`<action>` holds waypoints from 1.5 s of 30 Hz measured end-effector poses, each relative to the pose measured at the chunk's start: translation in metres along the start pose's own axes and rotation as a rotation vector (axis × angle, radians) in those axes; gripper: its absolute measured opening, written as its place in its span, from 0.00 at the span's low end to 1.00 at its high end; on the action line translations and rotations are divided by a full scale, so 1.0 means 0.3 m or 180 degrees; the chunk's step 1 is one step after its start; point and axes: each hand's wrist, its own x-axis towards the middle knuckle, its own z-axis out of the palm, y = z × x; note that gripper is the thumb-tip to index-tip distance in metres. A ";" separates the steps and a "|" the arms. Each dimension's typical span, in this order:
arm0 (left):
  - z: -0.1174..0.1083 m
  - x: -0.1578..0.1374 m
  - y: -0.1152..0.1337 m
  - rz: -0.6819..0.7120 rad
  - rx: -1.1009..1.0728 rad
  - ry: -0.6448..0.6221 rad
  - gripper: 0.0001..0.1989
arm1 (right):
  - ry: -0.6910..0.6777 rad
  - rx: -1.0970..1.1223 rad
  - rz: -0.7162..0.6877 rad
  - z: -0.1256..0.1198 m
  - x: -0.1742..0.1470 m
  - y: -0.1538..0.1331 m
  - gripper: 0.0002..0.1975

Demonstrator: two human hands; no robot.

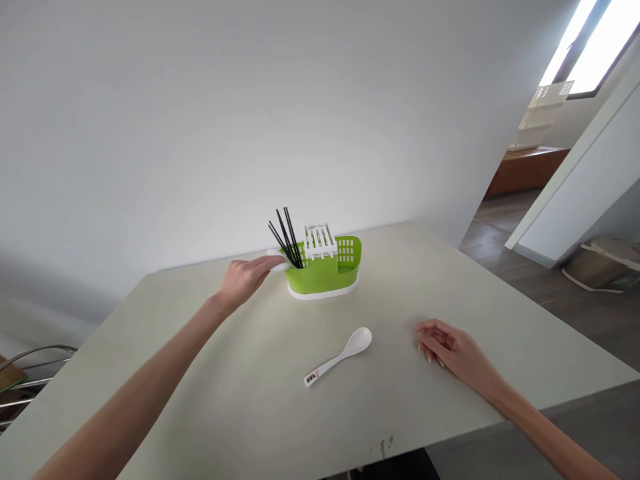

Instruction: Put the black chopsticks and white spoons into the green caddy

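Left hand [247, 277] pinches a part-hidden white utensil [281, 267] at the green caddy [320, 284]; grip narrow. Right hand [445, 345] half curled, empty, near the white spoon [351, 347] on the counter [240, 400]. Both look light, stiff, slick; spoon best held mid-handle.

The green basket [320, 285] hides the lower ends of black chopsticks [287, 241].

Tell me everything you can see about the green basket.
The green basket looks plastic, long with rounded ends, and stands upright on a white base on the pale table, near the wall. Rows of openings pierce its back, and its front is cut low toward the right. A white slatted piece sits across its top. Black sticks stand in its left end, leaning left. The left hand holds something white there; whether it touches the basket is unclear.
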 end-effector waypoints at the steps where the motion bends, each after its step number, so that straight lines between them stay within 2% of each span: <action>1: 0.003 0.003 -0.001 0.0012 -0.0051 0.0013 0.26 | 0.0001 -0.0008 0.0003 0.000 -0.001 -0.002 0.28; 5: 0.014 0.020 -0.003 -0.0063 -0.0189 -0.0168 0.26 | 0.0006 -0.0005 0.0039 0.000 -0.005 -0.005 0.27; 10: 0.017 0.030 -0.002 0.0016 0.0072 -0.0606 0.32 | 0.0000 -0.0027 0.0051 -0.003 -0.005 0.005 0.27; 16: 0.011 0.017 0.000 0.0032 0.0180 -0.0663 0.25 | -0.0029 -0.0110 0.0118 -0.005 -0.006 0.004 0.26; 19: 0.007 -0.007 -0.001 0.0056 0.0298 -0.0530 0.24 | -0.0044 -0.0125 0.0126 -0.007 -0.005 0.005 0.26; 22: 0.015 -0.047 0.021 0.0015 0.0349 -0.0010 0.22 | -0.0027 -0.0118 0.0139 -0.009 -0.004 0.009 0.26; 24: 0.027 -0.078 0.071 -0.0051 0.0288 0.0419 0.18 | -0.0017 -0.0103 0.0134 -0.009 -0.004 0.010 0.26; 26: 0.042 -0.105 0.159 0.0057 0.0097 0.0499 0.14 | 0.0003 -0.0094 0.0133 -0.008 -0.004 0.008 0.26; 28: 0.059 -0.120 0.278 0.0410 -0.0215 0.0036 0.12 | 0.0026 -0.0095 0.0137 -0.006 -0.004 0.005 0.27; 30: 0.079 -0.121 0.405 0.0635 -0.0457 -0.0671 0.14 | 0.0035 -0.0095 0.0097 -0.005 -0.005 0.004 0.27; 32: 0.106 -0.113 0.520 0.0506 -0.0591 -0.1140 0.18 | 0.0060 -0.0070 0.0037 -0.004 -0.006 0.005 0.26; 35: 0.156 -0.095 0.644 0.0237 -0.0563 -0.1498 0.26 | 0.0093 -0.0012 0.0029 -0.005 -0.005 0.009 0.26; 38: 0.202 -0.079 0.708 0.0188 -0.0398 -0.1696 0.31 | 0.0054 -0.0010 0.0006 -0.007 0.000 0.015 0.24; 41: 0.226 -0.064 0.728 0.0347 -0.0297 -0.1840 0.22 | 0.0027 -0.0018 -0.0044 -0.010 0.004 0.021 0.22; 45: 0.226 -0.052 0.716 0.0507 -0.0200 -0.1960 0.14 | 0.0000 0.0025 -0.0055 -0.011 0.007 0.034 0.21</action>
